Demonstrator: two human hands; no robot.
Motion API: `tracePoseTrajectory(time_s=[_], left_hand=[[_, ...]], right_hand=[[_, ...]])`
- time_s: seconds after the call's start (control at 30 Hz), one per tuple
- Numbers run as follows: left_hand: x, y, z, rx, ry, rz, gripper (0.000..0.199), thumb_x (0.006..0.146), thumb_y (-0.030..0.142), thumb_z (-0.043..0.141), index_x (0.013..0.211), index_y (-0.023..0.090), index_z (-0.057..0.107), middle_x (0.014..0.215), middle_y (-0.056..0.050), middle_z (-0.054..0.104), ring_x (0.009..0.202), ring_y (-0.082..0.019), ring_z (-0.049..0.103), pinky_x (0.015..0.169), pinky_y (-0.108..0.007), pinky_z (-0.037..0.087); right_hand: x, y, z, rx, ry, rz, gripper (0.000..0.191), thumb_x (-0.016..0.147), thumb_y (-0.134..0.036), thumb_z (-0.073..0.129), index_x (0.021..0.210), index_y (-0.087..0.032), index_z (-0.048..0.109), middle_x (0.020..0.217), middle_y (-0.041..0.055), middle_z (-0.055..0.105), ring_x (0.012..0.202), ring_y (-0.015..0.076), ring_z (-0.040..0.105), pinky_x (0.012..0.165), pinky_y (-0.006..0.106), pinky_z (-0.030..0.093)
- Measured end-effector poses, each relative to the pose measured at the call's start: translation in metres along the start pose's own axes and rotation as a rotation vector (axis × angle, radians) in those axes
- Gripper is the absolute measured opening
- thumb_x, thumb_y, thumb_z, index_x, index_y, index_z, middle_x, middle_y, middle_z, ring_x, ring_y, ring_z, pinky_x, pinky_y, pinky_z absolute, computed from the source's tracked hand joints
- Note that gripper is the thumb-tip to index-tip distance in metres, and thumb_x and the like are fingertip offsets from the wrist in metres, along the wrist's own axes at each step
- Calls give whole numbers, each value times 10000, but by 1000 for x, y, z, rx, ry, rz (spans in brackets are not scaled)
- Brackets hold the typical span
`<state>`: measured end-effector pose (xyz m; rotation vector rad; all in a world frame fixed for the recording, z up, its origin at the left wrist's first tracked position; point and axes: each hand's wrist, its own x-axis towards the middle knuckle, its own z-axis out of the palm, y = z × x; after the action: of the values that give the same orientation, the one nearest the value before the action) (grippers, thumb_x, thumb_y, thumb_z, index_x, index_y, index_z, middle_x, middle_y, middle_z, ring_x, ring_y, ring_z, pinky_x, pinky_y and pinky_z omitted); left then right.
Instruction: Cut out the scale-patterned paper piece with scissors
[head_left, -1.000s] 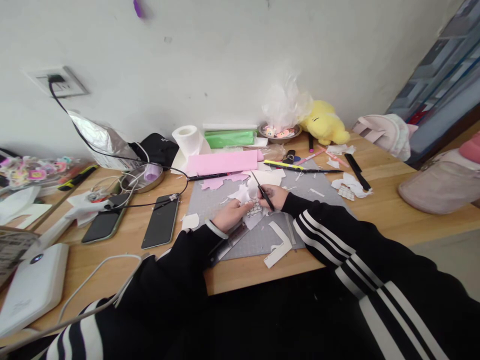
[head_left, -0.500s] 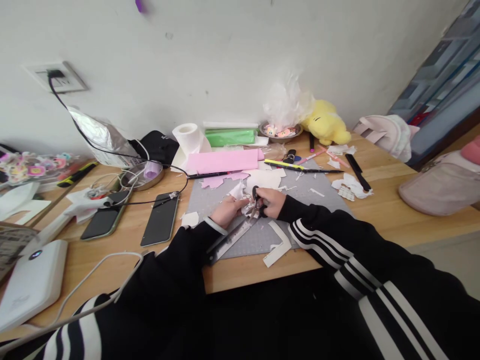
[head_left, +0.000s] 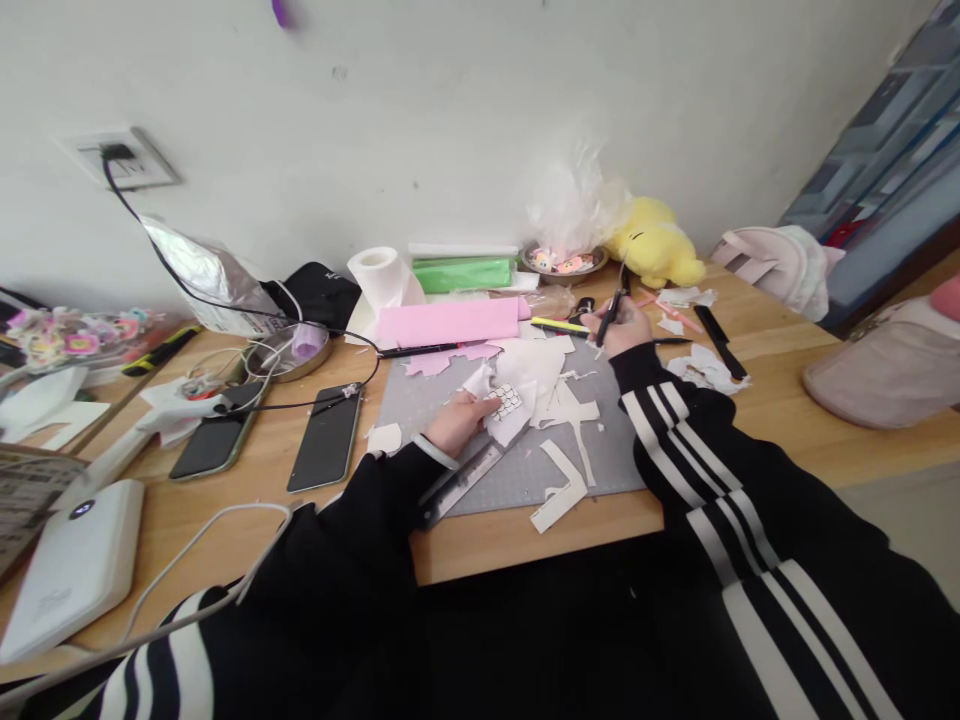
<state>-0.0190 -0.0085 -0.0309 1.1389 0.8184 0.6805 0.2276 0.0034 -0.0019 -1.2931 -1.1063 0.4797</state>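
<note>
My left hand (head_left: 456, 424) is closed on a small white piece with a black grid-like pattern (head_left: 506, 401), pinched between thumb and fingers over the mat. Plain white paper (head_left: 517, 425) lies under and around that piece. My right hand (head_left: 628, 327) is closed around a pair of scissors (head_left: 614, 308), raised at the far right part of the mat with the blades pointing up and away. A steel ruler (head_left: 466, 482) lies slanted on the grey cutting mat (head_left: 480, 500), close to my left wrist. White paper offcuts (head_left: 564, 490) are scattered to its right.
Pink sheets (head_left: 450, 320), a green pack (head_left: 461, 273) and a white roll (head_left: 379, 270) lie at the back. Two phones (head_left: 325, 440) and a looping cable sit left. A metal bowl (head_left: 564, 265), yellow plush (head_left: 652, 245), black comb (head_left: 720, 342) and pink bag (head_left: 877, 370) are on the right.
My right hand has moved away with the scissors, up and to the right, from beside my left hand. The patterned piece now shows, and a branching white offcut lies on the mat.
</note>
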Motion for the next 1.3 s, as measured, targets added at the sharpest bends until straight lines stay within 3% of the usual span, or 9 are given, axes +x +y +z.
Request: tracePoseTrajectory(time_s=[0.1, 0.23, 0.4, 0.57, 0.8, 1.07, 1.3], left_hand=[[0, 0, 0, 13, 2, 1, 218, 635, 261, 734, 777, 129, 634, 537, -10, 588, 587, -181, 587, 572, -289, 442], [-2, 5, 4, 28, -3, 12, 194, 619, 251, 729, 719, 129, 618, 538, 4, 580, 530, -134, 532, 523, -254, 400], [-6, 9, 8, 51, -23, 23, 177, 602, 241, 723, 686, 123, 621, 561, -1, 599, 523, -117, 508, 527, -247, 383], [-7, 11, 8, 82, -75, 38, 184, 585, 231, 732, 699, 123, 635, 614, -9, 629, 586, -135, 538, 615, -271, 426], [-8, 12, 6, 153, -112, 19, 175, 484, 113, 720, 626, 121, 619, 533, 25, 593, 538, -121, 519, 565, -251, 411], [-11, 13, 7, 204, -132, -1, 99, 494, 85, 634, 506, 133, 549, 466, 41, 549, 445, -90, 455, 463, -222, 332], [-10, 14, 8, 170, -148, 37, 155, 471, 62, 607, 611, 129, 605, 495, 42, 547, 493, -105, 469, 509, -230, 346]], right_hand=[[8, 4, -15, -105, 34, 8, 388, 568, -469, 678, 642, -197, 411, 635, -14, 491, 625, 130, 518, 619, 283, 456], [-13, -2, 0, -172, -45, -38, 371, 560, -444, 699, 670, -194, 450, 752, 26, 575, 763, 167, 546, 766, 333, 444], [-54, -14, 33, -192, -372, -64, 295, 595, -381, 671, 663, -175, 470, 726, 22, 613, 674, 136, 552, 700, 286, 440], [-71, -21, 42, -251, -609, -64, 231, 540, -270, 669, 600, -168, 471, 593, -28, 544, 559, 98, 485, 572, 223, 397], [-72, -24, 41, -270, -629, -35, 180, 576, -253, 606, 628, -165, 458, 614, -22, 526, 578, 90, 459, 575, 210, 379], [-68, -22, 41, -245, -580, -3, 183, 582, -274, 574, 647, -172, 437, 629, -16, 507, 604, 101, 458, 612, 233, 400], [-68, -20, 42, -194, -696, 32, 233, 546, -290, 619, 618, -172, 431, 582, -36, 460, 551, 83, 434, 537, 210, 387]])
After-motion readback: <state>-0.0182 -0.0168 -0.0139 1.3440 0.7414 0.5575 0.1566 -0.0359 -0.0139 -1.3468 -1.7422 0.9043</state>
